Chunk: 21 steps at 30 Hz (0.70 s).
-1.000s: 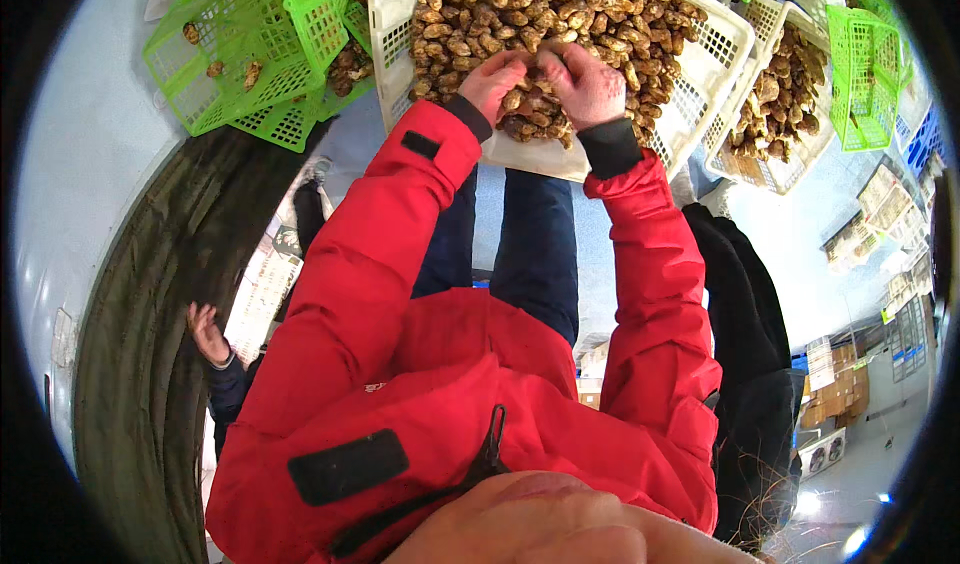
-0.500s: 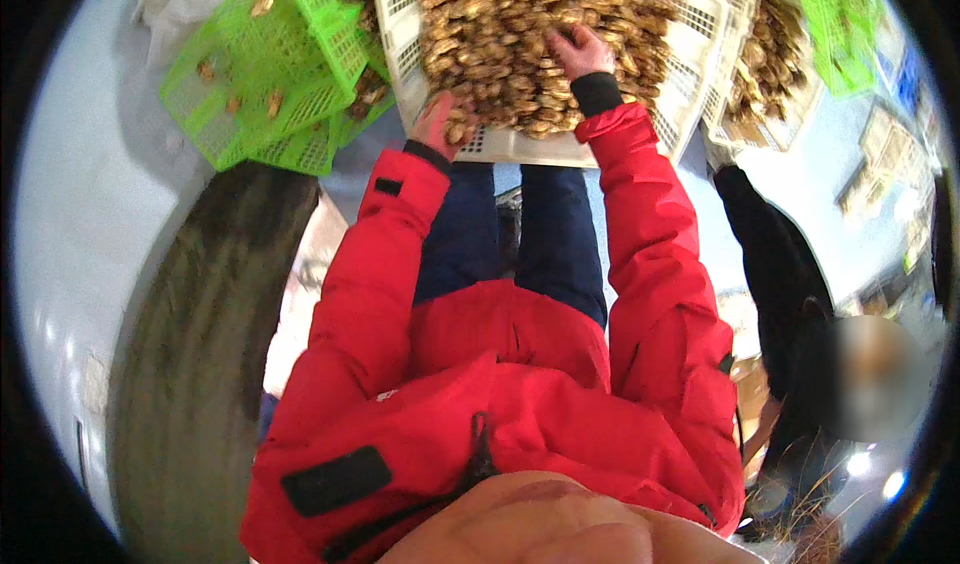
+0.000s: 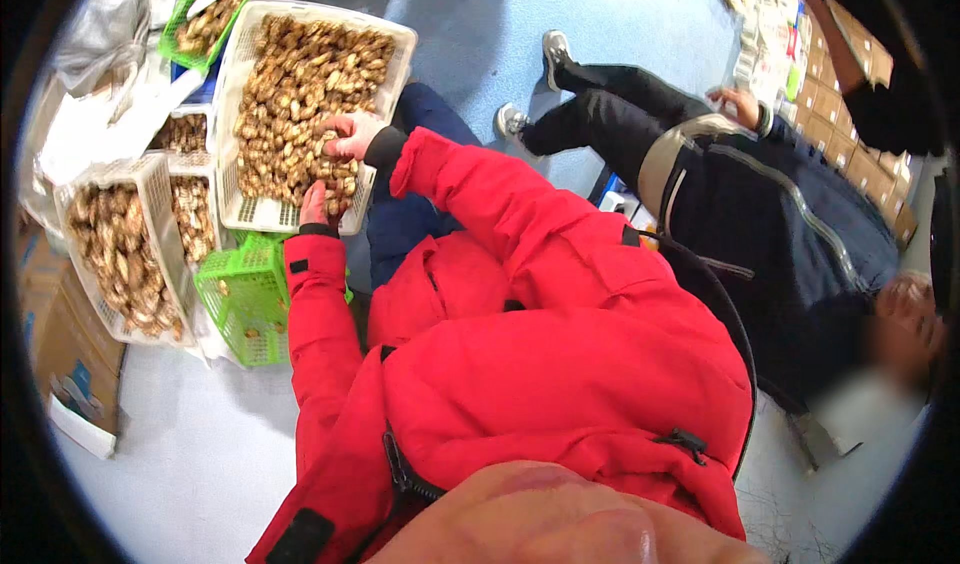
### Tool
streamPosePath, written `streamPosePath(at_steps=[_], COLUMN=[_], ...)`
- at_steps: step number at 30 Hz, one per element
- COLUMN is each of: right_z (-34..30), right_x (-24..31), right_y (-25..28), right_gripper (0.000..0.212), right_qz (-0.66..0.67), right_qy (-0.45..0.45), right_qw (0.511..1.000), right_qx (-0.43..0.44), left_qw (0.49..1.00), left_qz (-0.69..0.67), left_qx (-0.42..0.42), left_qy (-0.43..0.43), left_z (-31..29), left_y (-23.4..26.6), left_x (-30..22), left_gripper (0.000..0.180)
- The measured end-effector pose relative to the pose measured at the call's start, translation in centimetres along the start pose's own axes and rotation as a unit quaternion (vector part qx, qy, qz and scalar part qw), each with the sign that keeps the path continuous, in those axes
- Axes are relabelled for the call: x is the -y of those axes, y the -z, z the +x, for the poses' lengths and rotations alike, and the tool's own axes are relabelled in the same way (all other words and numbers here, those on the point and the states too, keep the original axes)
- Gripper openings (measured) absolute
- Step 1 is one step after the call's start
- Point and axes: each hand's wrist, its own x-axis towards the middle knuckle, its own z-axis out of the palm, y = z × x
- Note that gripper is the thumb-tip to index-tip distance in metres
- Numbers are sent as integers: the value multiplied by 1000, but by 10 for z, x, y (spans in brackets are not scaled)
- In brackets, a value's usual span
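A white plastic crate [image 3: 397, 47] rests at the upper left, in front of my lap. It is filled with a layer of small, knobbly, brown-and-cream bulbs [image 3: 310, 74]. My right hand [image 3: 352, 136] reaches over the crate's right side, its fingers bent and closed around a bulb on the layer. At the near corner of the crate is my left hand [image 3: 316, 204], its fingers curled against a bulb beside the rim. The two hands are close together. Parts of the fingertips are hidden among the bulbs.
A green basket [image 3: 245, 299] stands beside my left forearm. Further left are white crates of bulbs [image 3: 125, 254], white plastic bags [image 3: 115, 44] and a cardboard box [image 3: 65, 334]. Another person [image 3: 770, 214] in dark clothes is on my right, near stacked brown cartons [image 3: 830, 129].
The view has turned, so the crate now lies at the upper left and another person shows fully at the right. My hands have come closer together at the crate's near right corner.
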Motion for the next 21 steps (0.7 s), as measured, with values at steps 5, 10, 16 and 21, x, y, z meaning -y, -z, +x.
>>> streamPosePath(at_steps=[5,10,16,21], right_z=[-6,-17,-27,-23], right_x=[5,29,32,0], right_y=[24,16,-36,-18], right_gripper=[63,48,44,35], right_qz=[-157,-246,-305,-263], right_qy=[87,103,143,162], right_qw=[974,922,932,937], right_qx=[-137,-282,-131,-164], left_qw=[998,991,926,926], left_qz=[50,-55,-257,-348], left_qx=[-23,103,272,147], left_qy=[27,71,-41,-17], left_z=[1,6,28,-30], left_y=[-43,-55,-60,-124], left_x=[-7,-33,-40,-28], left_gripper=[21,18,42,62])
